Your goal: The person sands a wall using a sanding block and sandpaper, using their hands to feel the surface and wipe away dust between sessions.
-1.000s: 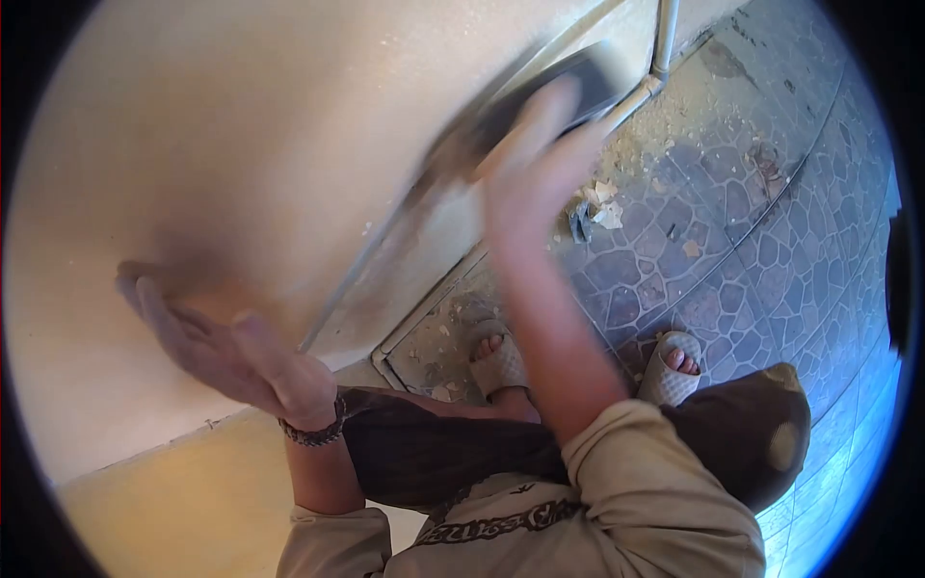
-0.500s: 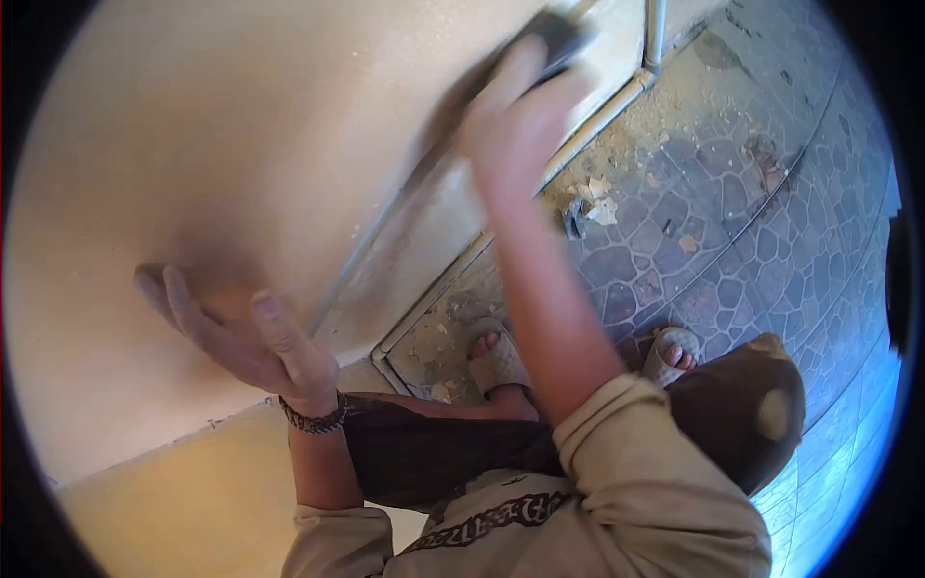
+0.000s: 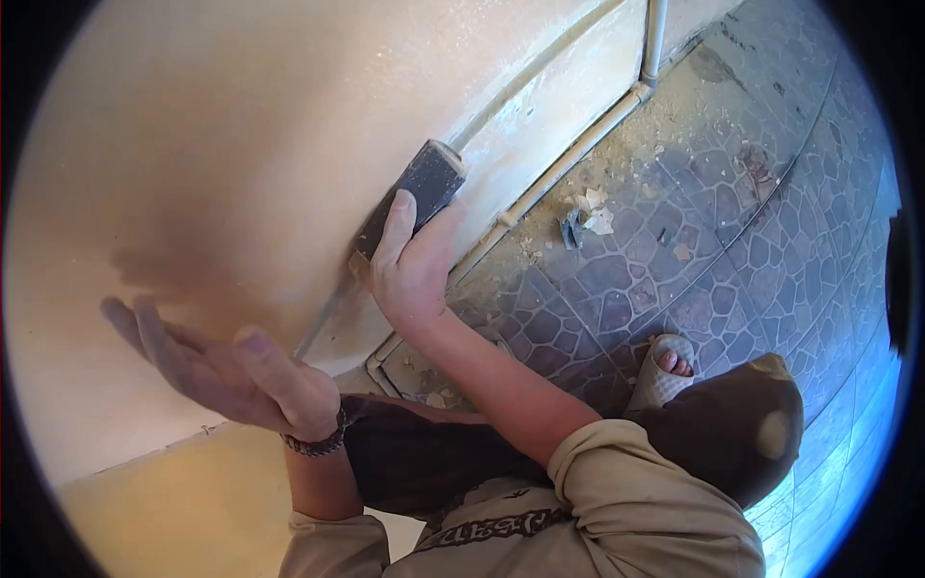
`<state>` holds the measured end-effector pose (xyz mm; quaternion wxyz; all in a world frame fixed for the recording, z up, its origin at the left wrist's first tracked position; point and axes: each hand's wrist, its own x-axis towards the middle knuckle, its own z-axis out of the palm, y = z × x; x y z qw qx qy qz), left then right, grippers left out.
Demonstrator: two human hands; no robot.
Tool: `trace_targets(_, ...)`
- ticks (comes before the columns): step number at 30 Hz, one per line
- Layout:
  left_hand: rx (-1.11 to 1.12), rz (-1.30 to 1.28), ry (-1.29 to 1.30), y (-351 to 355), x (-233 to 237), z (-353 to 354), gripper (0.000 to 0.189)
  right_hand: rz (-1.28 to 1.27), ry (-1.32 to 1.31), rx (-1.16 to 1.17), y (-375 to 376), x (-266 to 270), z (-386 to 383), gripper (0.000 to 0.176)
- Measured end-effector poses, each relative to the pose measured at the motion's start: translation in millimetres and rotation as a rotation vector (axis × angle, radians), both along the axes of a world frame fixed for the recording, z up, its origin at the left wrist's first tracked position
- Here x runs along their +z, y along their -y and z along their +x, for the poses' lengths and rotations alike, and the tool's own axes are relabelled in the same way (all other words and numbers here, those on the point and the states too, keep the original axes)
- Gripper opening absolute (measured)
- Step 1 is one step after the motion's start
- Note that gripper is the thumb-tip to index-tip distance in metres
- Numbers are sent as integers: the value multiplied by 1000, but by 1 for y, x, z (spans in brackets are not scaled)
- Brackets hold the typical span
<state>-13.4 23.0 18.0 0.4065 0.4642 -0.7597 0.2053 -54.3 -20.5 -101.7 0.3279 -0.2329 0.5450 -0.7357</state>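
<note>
My right hand [image 3: 414,260] grips a dark rectangular block [image 3: 416,193] with pale, worn ends. The block lies against the peach-coloured wall [image 3: 289,116], just above the ledge line that runs along its lower part. My left hand [image 3: 222,371] is raised beside the wall at the lower left, empty, with its fingers spread and the palm turned up. A dark braided bracelet [image 3: 323,438] circles the left wrist. Whether the left fingertips touch the wall is hard to tell; their shadow falls on it.
A pale pipe [image 3: 578,149] follows the foot of the wall and bends near the corner. Paint flakes [image 3: 595,212] and a dark scrap [image 3: 570,229] lie on the stone-patterned floor [image 3: 694,241]. One sandalled foot [image 3: 667,371] shows beside my knee.
My right hand has moved down and to the left along the wall with the block. The left hand has shifted slightly down and left. One sandalled foot is now mostly hidden behind the right forearm.
</note>
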Motion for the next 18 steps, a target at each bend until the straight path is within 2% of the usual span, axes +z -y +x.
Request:
trace_targets(3, -13, 11, -52, -6, 2, 2, 56, 80, 93, 103, 8, -2, -26, 42)
trace_targets(4, -34, -4, -92, -6, 2, 2, 56, 59, 117, 11, 27, -1, -51, 40)
trace_targets(6, -61, -17, -155, -8, -2, 1, 56, 139, 97, 8, 56, -3, -96, 36)
trace_targets(7, -66, -18, -180, -12, -2, 3, 56, 147, 93, 11, 49, -5, -90, 37)
trace_targets(10, 37, 12, 8, -10, -1, 3, 55, 69, 30, 24, 12, -14, -24, 42)
trace_targets(12, 23, 37, -6, -8, -1, 3, 55, 93, 46, 81, 9, -9, -24, 46)
trace_targets(13, 18, 59, -14, -9, -4, 3, 55, 115, 54, 111, 6, -7, -26, 48)
trace_targets(14, -2, 45, -49, -12, -4, 3, 55, 134, 53, 47, 15, -11, -37, 48)
trace_targets(16, -26, -3, -123, -17, -3, 4, 56, 222, 10, -27, 57, -11, -89, 50)
trace_targets(18, -6, -20, -53, -22, -3, 12, 55, 203, 95, -65, 67, -2, -106, 52)
